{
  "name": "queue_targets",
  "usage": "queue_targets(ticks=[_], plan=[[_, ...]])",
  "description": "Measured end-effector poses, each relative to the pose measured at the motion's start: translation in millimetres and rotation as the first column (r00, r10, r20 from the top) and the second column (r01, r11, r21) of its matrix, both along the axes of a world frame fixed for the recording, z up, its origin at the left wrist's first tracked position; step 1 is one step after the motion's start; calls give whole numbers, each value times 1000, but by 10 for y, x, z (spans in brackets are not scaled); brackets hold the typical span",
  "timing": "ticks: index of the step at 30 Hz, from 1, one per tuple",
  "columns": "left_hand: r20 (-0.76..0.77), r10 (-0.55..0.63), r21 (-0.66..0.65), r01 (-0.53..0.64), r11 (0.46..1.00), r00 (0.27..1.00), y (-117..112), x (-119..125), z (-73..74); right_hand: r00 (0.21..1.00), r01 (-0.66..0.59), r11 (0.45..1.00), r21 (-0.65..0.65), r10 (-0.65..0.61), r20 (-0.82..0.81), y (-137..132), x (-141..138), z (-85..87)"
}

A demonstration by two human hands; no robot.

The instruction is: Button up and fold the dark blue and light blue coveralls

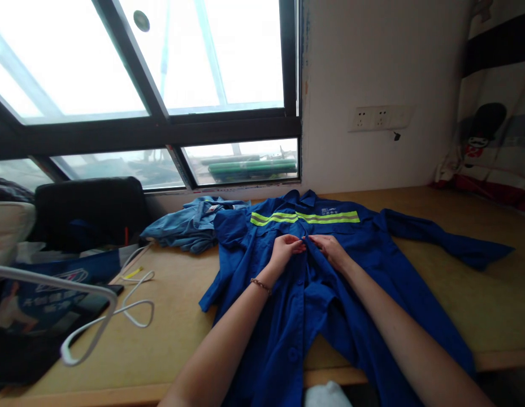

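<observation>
Blue work shirt point(283, 305) is laid front-up, collar point(293, 196) pointed away from fingers point(296, 246), w/ yellow-grey reflective strip point(328, 217) just beyond them. Front edges are pinched btwn fingertips; below, fronts are parted. One sleeve point(448, 240) is spread well R of fingers.

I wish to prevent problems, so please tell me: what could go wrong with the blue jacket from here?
Below the left hand and right hand, the blue jacket gapes open, so its two sides might be matched unevenly. Its lower part reaches past the front edge of the table, so its weight could pull cloth from either grip.
</observation>
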State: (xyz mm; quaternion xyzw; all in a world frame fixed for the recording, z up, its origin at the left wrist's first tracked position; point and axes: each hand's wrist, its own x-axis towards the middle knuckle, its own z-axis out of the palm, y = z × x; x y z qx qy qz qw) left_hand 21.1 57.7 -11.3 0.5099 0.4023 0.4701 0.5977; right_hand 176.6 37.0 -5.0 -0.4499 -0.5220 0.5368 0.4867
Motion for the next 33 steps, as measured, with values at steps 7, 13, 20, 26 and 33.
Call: queue_targets(ticks=[7,13,20,26,33], plan=[[112,-19,-71,27,997,994,-25,7,-90,878,88,874,477,-294,378,28,-45,-136],[95,-13,-57,19,998,995,-34,5,-104,807,132,799,587,-431,405,-31,-103,-163],[65,-15,-72,20,997,998,-44,1,-91,802,117,767,630,-447,396,-64,-137,-147],[90,-39,-72,46,996,995,-61,-3,-64,791,150,757,636,-478,383,-53,-129,-177],[50,-11,-24,12,1000,999,-100,38,-51,805,185,833,521,-433,406,-30,-127,-178]])
